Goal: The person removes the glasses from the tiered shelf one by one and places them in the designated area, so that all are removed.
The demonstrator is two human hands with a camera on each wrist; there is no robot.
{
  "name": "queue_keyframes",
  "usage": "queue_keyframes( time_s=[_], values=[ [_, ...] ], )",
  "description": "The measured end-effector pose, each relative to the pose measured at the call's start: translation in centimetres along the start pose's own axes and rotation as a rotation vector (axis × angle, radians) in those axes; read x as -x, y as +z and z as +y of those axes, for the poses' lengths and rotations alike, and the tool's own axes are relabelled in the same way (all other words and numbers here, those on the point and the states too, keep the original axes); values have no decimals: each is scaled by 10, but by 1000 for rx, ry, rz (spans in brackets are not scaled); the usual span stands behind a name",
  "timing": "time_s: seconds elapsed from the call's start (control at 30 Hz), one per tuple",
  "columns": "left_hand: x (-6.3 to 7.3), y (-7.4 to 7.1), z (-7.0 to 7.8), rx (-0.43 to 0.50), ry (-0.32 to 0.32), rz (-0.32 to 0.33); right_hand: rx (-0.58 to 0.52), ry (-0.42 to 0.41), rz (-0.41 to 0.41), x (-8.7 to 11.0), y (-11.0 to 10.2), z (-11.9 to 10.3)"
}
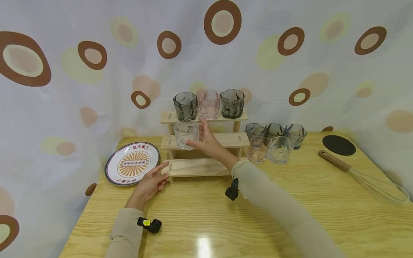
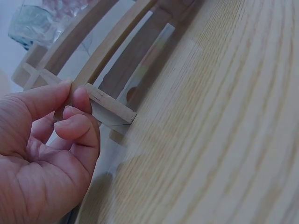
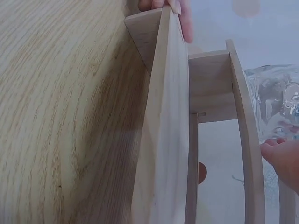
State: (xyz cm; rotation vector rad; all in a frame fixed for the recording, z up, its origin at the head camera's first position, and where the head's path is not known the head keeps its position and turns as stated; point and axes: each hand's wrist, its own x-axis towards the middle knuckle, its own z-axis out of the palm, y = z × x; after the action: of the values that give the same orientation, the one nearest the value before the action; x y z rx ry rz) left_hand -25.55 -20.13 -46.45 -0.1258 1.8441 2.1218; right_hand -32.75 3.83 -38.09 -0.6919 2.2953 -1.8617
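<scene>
A three-tier wooden shelf (image 1: 196,167) stands on the table. My left hand (image 1: 151,182) pinches the left end of its lowest board between thumb and fingers, as the left wrist view shows close up. Over the left part of the middle board (image 1: 222,140), my right hand (image 1: 208,141) grips a clear glass (image 1: 186,134) from its right side, thumb in front. On the top board stand a grey glass (image 1: 185,106), a pink glass (image 1: 209,104) and another grey glass (image 1: 232,104). In the right wrist view, the clear glass (image 3: 275,100) shows beside a board's edge.
Right of the shelf, several glasses stand close together, including a pinkish glass (image 1: 257,149) and a clear one (image 1: 280,150). Farther right lie a black round mat (image 1: 339,144) and a whisk (image 1: 335,161). A patterned plate (image 1: 111,166) lies left of the shelf. A spotted curtain hangs behind.
</scene>
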Motion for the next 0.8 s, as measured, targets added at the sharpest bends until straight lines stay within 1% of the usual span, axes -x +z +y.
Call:
queue_keyframes(
  time_s=[0.2,0.33,0.4,0.57,0.8],
  values=[
    [-1,3,-2,3,-2,-6,37,-22,32,-3,5,1],
    [0,2,-1,-1,0,-8,60,-7,35,-8,9,1],
    [1,2,-1,-6,2,-7,56,6,38,-10,11,1],
    [2,0,0,-12,-2,-5,30,9,51,-11,14,-1],
    [2,0,-1,-5,3,-9,29,18,61,-11,15,-1]
  ],
)
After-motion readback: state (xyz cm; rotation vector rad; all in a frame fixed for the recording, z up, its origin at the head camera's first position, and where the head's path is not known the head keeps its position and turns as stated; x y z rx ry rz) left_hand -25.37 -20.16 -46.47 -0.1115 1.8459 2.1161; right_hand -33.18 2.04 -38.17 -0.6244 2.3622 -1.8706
